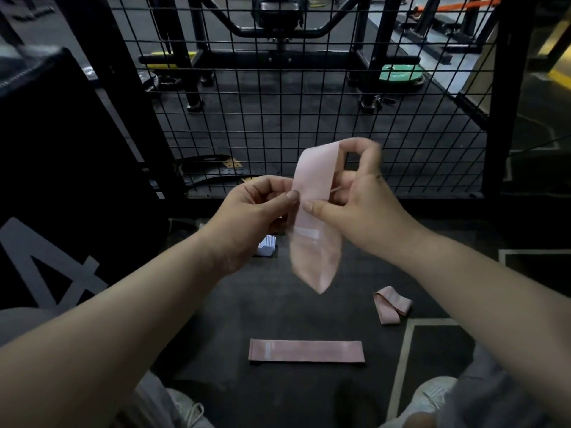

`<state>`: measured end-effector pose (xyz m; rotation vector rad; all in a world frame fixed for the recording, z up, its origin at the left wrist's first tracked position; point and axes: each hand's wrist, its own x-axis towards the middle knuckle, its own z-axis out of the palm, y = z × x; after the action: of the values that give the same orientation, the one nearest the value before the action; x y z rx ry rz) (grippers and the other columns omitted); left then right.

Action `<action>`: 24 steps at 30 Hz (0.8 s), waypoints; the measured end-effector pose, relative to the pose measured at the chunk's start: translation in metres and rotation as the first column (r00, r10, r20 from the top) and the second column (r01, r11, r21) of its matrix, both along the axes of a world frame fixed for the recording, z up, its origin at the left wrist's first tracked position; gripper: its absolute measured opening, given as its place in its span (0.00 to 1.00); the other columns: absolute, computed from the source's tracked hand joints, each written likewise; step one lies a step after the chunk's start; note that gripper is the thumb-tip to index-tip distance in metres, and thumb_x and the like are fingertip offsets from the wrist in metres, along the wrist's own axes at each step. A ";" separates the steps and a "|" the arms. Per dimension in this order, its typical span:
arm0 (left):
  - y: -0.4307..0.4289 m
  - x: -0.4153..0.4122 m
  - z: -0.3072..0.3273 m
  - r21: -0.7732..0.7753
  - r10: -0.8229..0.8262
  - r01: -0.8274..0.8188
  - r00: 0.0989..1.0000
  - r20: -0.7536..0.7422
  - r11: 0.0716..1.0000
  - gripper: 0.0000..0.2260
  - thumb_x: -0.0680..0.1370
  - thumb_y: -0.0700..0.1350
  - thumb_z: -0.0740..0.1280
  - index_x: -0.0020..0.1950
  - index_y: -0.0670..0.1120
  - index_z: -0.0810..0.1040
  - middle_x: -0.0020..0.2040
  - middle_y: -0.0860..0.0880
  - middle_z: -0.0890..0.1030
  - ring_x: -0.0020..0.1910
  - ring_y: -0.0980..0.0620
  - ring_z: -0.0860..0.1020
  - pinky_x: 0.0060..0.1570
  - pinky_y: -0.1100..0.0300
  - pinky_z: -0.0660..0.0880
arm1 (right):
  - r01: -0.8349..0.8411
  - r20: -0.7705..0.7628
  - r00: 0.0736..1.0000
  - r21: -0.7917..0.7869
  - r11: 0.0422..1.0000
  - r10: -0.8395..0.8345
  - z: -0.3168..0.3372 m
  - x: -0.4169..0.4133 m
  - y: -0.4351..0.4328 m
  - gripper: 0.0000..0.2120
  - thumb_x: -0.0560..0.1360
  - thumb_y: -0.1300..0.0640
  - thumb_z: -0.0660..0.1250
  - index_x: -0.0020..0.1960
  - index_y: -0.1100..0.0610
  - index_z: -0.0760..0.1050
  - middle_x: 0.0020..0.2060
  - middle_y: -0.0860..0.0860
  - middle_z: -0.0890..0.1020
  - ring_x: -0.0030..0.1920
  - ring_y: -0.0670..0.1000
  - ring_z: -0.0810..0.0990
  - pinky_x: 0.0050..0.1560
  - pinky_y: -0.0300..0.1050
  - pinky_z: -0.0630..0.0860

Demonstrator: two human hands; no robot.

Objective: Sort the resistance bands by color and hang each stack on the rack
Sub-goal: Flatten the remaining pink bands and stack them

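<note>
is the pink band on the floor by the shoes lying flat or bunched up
Flat: the band lies stretched out as one straight strip on the floor, edges parallel, no folds showing.

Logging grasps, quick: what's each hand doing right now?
Left hand: pinching the pink band.
Right hand: holding the same band.
</note>
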<state>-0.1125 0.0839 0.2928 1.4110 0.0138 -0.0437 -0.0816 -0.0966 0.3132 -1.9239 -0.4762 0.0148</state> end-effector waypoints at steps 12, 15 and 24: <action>0.001 -0.001 0.002 0.049 0.030 -0.030 0.999 -0.012 0.998 0.06 0.81 0.37 0.65 0.54 0.36 0.80 0.46 0.39 0.83 0.46 0.42 0.82 0.50 0.47 0.80 | -0.050 0.051 0.997 -0.226 0.973 0.063 0.000 0.003 -0.004 0.09 0.75 0.58 0.74 0.54 0.50 0.82 0.42 0.46 0.83 0.43 0.47 0.83 0.49 0.52 0.81; 0.002 0.001 0.001 0.080 0.074 -0.074 0.997 0.001 0.994 0.05 0.81 0.37 0.65 0.51 0.37 0.79 0.42 0.40 0.82 0.42 0.44 0.81 0.47 0.48 0.79 | -0.009 0.104 0.994 -0.254 0.967 0.037 0.003 0.000 -0.003 0.05 0.76 0.47 0.71 0.49 0.46 0.83 0.45 0.46 0.79 0.45 0.43 0.78 0.45 0.37 0.75; 0.000 0.000 -0.006 0.163 -0.051 0.024 0.985 0.162 0.986 0.14 0.77 0.34 0.71 0.63 0.39 0.77 0.56 0.38 0.82 0.53 0.47 0.81 0.55 0.56 0.80 | -0.043 0.081 0.995 -0.178 0.983 0.059 0.008 0.002 -0.006 0.07 0.79 0.49 0.70 0.51 0.51 0.82 0.41 0.49 0.85 0.44 0.50 0.83 0.49 0.58 0.80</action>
<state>-0.1122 0.0844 0.2871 1.5725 -0.1502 0.0450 -0.0798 -0.1026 0.3211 -2.0918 -0.5989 0.0077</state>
